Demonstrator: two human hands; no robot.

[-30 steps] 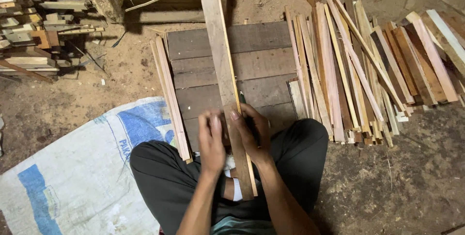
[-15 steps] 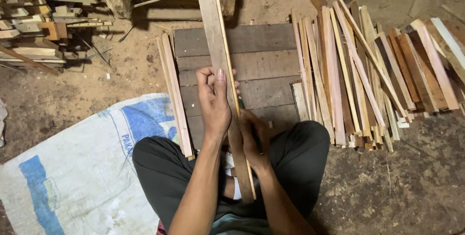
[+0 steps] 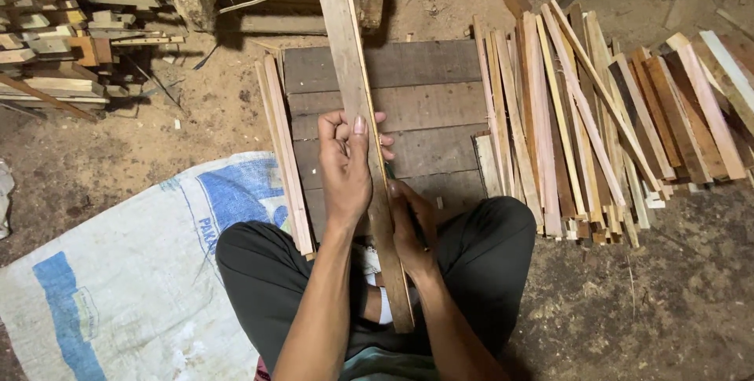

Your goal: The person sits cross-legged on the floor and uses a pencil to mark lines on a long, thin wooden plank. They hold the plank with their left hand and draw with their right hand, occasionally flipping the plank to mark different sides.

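over the lap and the dark plank platform (image 3: 408, 82): long wooden slat (image 3: 357, 106) held by both hands, work in progress, judged midway. left hand (image 3: 345, 165) wrapped over the slat at mid-length, fingers closed on it. right hand (image 3: 410, 228) closed around the near part, possibly with a small tool; cannot tell. long axis near-to-far, far end pointing away, tilted slightly left. sorted slats (image 3: 581, 122) piled right.

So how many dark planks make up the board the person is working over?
4 dark planks side by side: the far plank, the second plank, the third plank and the nearest plank, partly hidden by legs. More may lie beneath the person.
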